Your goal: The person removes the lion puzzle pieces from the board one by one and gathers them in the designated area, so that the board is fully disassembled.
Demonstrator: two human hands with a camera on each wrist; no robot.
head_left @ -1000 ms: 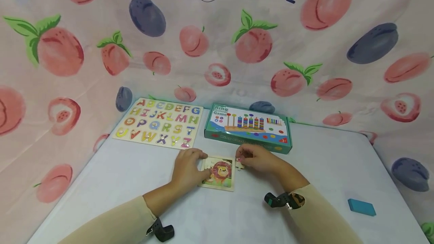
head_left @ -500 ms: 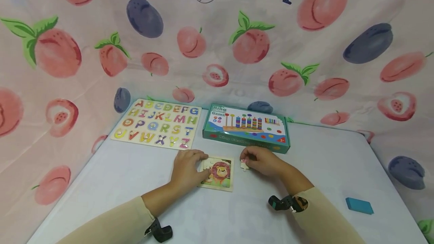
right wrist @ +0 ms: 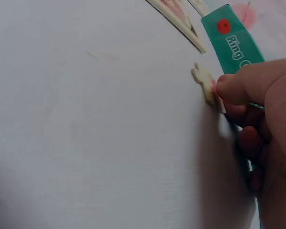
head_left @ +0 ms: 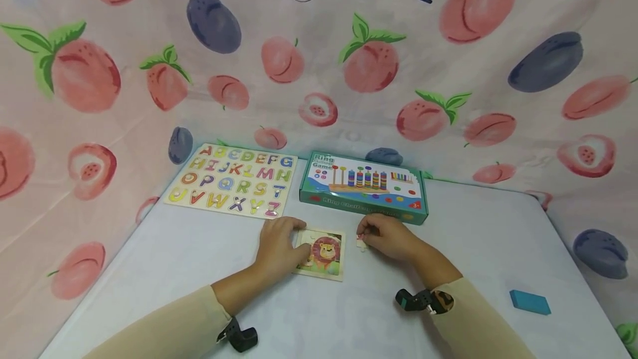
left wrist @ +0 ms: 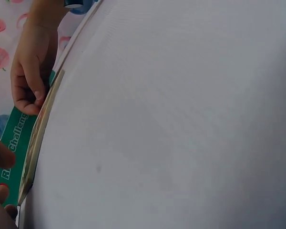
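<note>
A small square wooden jigsaw puzzle [head_left: 329,254] with a lion picture lies on the white-covered table. My left hand [head_left: 280,247] holds its left side, the thumb over the picture and the fingers at the upper left corner. Just right of the puzzle, my right hand [head_left: 387,235] pinches a jigsaw piece [head_left: 361,244] between thumb and forefinger. The right wrist view shows this pale piece [right wrist: 204,82] tilted up close over the cloth, a pink patch beside the thumb. In the left wrist view the puzzle's wooden edge [left wrist: 37,138] appears side-on, with my left fingertips next to it.
Behind the hands lie an alphabet board [head_left: 231,181] and a green Ring Challenge Game box [head_left: 364,187]. A blue block [head_left: 530,302] rests at the right of the table. A fruit-print cloth [head_left: 319,71] hangs along the back.
My right hand has moved slightly right, away from the puzzle's edge, with the piece still pinched. The left hand stays at the puzzle, its thumb barely shifted.
</note>
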